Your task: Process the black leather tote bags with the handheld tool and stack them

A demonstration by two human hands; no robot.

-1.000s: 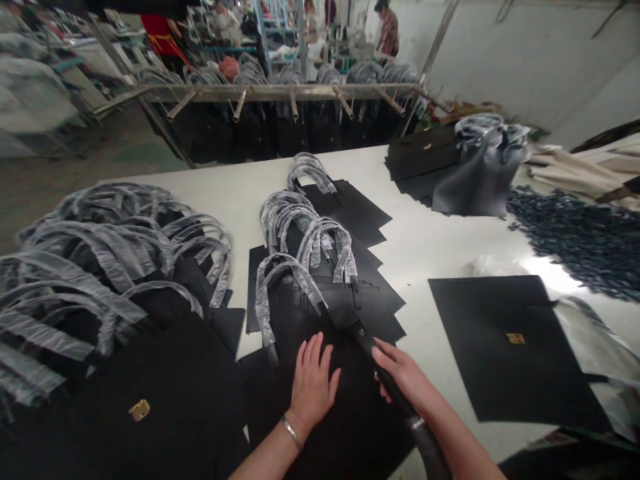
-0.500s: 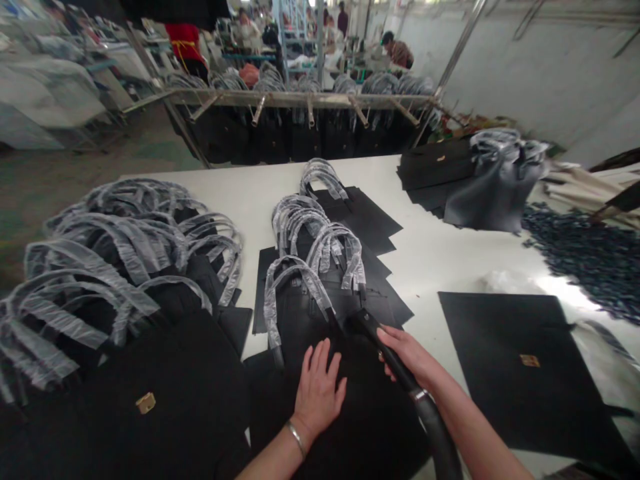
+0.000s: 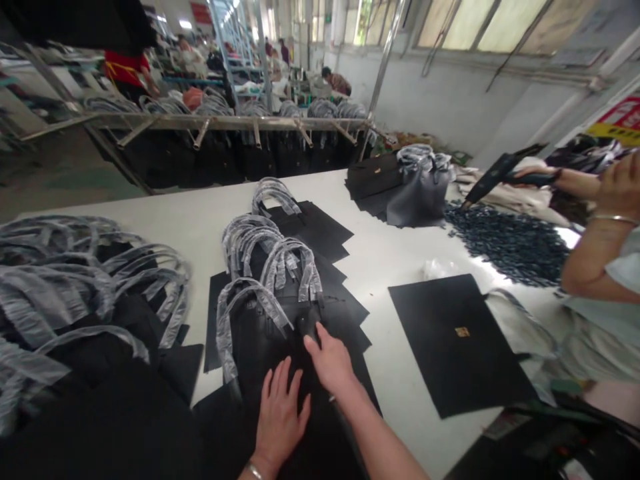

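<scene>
My left hand [image 3: 281, 415] lies flat, fingers a little spread, on a black handbag [image 3: 227, 423]. My right hand [image 3: 330, 359] is wrapped round a dark tool with a tubular handle, like a hose nozzle [image 3: 310, 324]; its head is over the upper part of the bag, and dark material hides most of its outline. Just beyond the hands, a plastic-wrapped bag handle [image 3: 250, 293] arches up. More black bags [image 3: 313, 230] with wrapped handles lie overlapped behind it.
At left, many bags with wrapped handles [image 3: 145, 267] are heaped. A black bag with a gold clasp [image 3: 463, 331] lies at right, before a pile of small dark pieces [image 3: 505, 243]. A co-worker's arm [image 3: 575, 183] holds a black blower [image 3: 493, 177]. A metal rack [image 3: 225, 122] stands behind.
The view has swung right and up, bringing the co-worker at right into sight. My right hand has come closer to my left, with the tool now tipped away. My left hand still rests on the bag.
</scene>
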